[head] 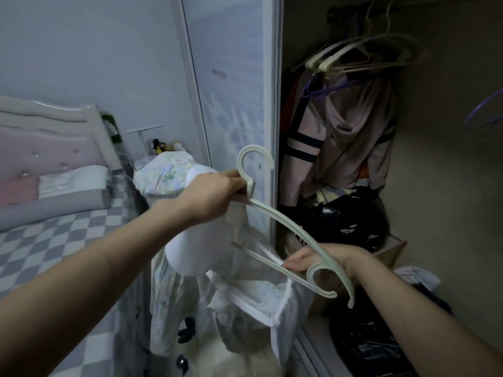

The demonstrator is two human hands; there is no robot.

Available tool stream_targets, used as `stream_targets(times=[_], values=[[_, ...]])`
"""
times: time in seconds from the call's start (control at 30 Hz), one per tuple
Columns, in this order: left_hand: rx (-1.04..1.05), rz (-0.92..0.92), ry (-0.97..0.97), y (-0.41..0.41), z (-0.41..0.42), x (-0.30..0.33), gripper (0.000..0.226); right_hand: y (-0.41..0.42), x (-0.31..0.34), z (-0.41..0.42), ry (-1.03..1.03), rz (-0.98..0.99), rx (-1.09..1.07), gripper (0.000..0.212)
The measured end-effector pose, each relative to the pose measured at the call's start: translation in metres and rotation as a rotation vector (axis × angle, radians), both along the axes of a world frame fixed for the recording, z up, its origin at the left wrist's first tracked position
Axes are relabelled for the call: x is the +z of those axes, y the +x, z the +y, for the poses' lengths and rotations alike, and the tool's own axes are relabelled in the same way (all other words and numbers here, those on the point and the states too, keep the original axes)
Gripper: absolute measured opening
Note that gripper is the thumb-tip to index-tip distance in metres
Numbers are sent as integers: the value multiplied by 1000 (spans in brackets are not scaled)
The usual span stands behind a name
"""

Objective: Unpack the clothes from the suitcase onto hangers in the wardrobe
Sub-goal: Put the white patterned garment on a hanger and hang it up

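My left hand [211, 193] grips a cream plastic hanger [283, 223] just below its hook, in front of the wardrobe door. My right hand [324, 261] pinches a white garment [245, 297] at the hanger's lower bar, near its right end. The pale printed garment droops from the hanger toward the floor. Inside the open wardrobe [435, 186] several empty hangers [362, 54] and a pink hooded top [351, 137] hang from the rail. The suitcase is not in view.
The sliding wardrobe door [231, 91] stands just behind the hanger. Black bags [351, 219] and a cardboard box [392, 254] crowd the wardrobe floor. A bed [54, 213] with a chequered cover lies to the left, with a bundle of fabric [166, 172] beside it.
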State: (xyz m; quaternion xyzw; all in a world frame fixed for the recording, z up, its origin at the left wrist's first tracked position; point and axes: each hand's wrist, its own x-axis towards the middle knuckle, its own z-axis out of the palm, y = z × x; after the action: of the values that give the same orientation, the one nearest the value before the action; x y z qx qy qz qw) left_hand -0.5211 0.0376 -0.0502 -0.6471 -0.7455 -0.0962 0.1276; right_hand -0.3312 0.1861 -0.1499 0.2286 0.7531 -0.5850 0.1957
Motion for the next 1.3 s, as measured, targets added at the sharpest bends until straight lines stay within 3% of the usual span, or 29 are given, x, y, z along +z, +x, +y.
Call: stream_targets(times=[0.07, 0.17, 0.23, 0.27, 0.33, 0.4, 0.43, 0.6, 0.77, 0.87, 1.0, 1.17, 1.3], values=[[9, 20, 12, -5, -3, -1, 12, -7, -6, -1, 37, -22, -1, 19], [22, 26, 28, -12, -10, -7, 11, -17, -16, 6, 123, -30, -168, 16], [26, 1, 76, -18, -15, -12, 9, -20, -23, 14, 413, 46, -365, 7], [37, -35, 120, -19, -16, -13, 7, -22, -27, 18, 552, 119, -462, 10], [108, -174, 236, -21, -17, -11, 4, -24, -24, 17, 564, 324, -674, 25], [227, -330, 341, -25, -16, -8, 5, -28, -14, 18, 733, 429, -784, 27], [279, -418, 393, -27, -15, -7, 8, -29, -8, 18, 827, 460, -765, 32], [371, -999, 670, -36, -12, -12, 31, -35, 21, 14, 865, 480, -456, 66], [436, -1163, 745, -52, -16, -25, 31, -21, 54, 29, 887, 526, -251, 66], [418, -1359, 757, -57, -16, -28, 31, -13, 68, 35, 950, 479, -123, 65], [405, -1585, 759, -59, -13, -28, 31, -14, 75, 29, 997, 462, -110, 68], [415, -1606, 772, -59, -5, -27, 27, -20, 79, 11, 851, 542, -355, 52], [398, -1605, 797, -48, 7, -21, 29, -37, 58, -29, 730, 470, -250, 14]])
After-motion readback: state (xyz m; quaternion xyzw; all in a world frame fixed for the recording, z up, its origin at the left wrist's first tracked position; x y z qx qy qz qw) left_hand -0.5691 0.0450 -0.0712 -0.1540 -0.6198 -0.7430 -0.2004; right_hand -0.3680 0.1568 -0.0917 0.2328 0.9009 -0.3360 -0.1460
